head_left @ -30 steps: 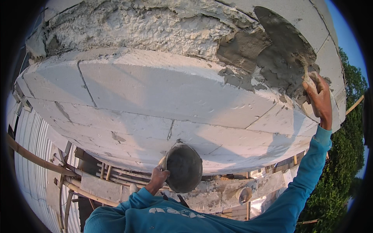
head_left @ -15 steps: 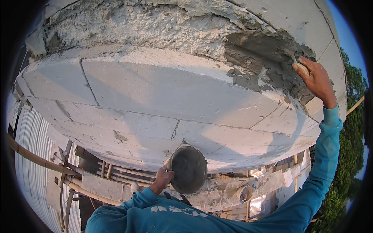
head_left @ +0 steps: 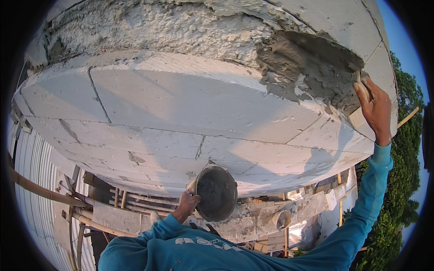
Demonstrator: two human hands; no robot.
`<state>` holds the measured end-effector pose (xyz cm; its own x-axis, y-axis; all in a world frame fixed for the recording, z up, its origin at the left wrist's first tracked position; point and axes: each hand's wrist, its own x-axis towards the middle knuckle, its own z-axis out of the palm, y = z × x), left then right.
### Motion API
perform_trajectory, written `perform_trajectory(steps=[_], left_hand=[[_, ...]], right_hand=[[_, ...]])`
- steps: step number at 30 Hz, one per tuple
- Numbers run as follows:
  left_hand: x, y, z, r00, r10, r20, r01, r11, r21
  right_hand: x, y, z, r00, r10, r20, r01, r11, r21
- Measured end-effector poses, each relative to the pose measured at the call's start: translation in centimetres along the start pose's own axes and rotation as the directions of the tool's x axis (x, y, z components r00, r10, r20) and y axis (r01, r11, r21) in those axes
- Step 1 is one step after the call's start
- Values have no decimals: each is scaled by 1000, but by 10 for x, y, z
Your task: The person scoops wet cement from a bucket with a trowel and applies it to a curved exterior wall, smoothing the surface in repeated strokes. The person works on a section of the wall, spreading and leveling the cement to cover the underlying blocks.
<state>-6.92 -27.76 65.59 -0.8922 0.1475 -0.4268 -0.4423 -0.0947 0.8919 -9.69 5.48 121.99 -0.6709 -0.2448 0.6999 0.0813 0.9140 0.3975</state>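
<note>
My right hand (head_left: 375, 106) is raised at the upper right, its fingers closed around the handle of a mortar-smeared trowel (head_left: 327, 49). The blade lies against the wet grey mortar (head_left: 282, 61) in a rough recess of the white block wall (head_left: 181, 101). Low in the middle, my left hand (head_left: 187, 202) grips the left rim of a dark bucket (head_left: 217, 194). Grey mortar shows inside the bucket, which is close to the wall face. The fingers inside the trowel grip are partly hidden.
Below is a scaffold of bamboo poles (head_left: 45, 190) and planks (head_left: 117, 217). A small round container (head_left: 282, 220) sits on the planks right of the bucket. Corrugated metal sheeting (head_left: 34, 180) stands at the left, trees (head_left: 402, 176) at the right.
My right hand has shifted slightly right and down, and the trowel blade has turned so its broad, dark length shows along the recess. My left hand still holds the bucket.
</note>
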Motion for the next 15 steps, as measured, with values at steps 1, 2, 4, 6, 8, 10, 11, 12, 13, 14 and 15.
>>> perform_trajectory(steps=[1, 2, 4, 6, 8, 10, 11, 12, 13, 14, 15], left_hand=[[1, -2, -1, 1000, 10, 1, -10, 1000, -14], [-3, 3, 1, 1000, 14, 7, -14, 1000, -24], [-8, 16, 0, 999, -51, 20, 50, 998, 44], [-12, 25, -1, 995, -100, 13, 98, 988, 117], [-12, 28, 0, 992, -128, -2, 126, 974, 190], [-3, 8, -2, 998, -63, 9, 60, 983, 174], [2, -4, -3, 1000, -29, 5, 28, 986, 162], [6, -12, -3, 1000, -20, 2, 19, 993, 112], [11, -20, -4, 1000, -9, 0, 9, 998, 62], [9, -29, -9, 1000, -12, -26, 13, 1000, 18], [9, -33, -12, 999, -32, -31, 33, 999, 22]], right_hand=[[-4, -5, 2, 1000, 8, 21, -9, 999, 33], [-10, -9, 4, 999, 19, 49, -22, 998, 63], [-15, -10, 19, 996, -13, 90, 0, 991, 137], [-7, -3, 39, 990, -89, 108, 63, 972, 225], [19, 4, 51, 981, -30, 192, -22, 965, 263], [44, 24, 60, 991, -11, 130, -26, 961, 274], [55, 31, 61, 992, 0, 123, -32, 967, 255], [65, 39, 60, 993, 8, 117, -36, 971, 237], [74, 44, 56, 994, 17, 111, -41, 975, 220], [79, 45, 64, 987, 36, 157, -84, 945, 315], [83, 46, 59, 977, 59, 207, -136, 913, 386]])
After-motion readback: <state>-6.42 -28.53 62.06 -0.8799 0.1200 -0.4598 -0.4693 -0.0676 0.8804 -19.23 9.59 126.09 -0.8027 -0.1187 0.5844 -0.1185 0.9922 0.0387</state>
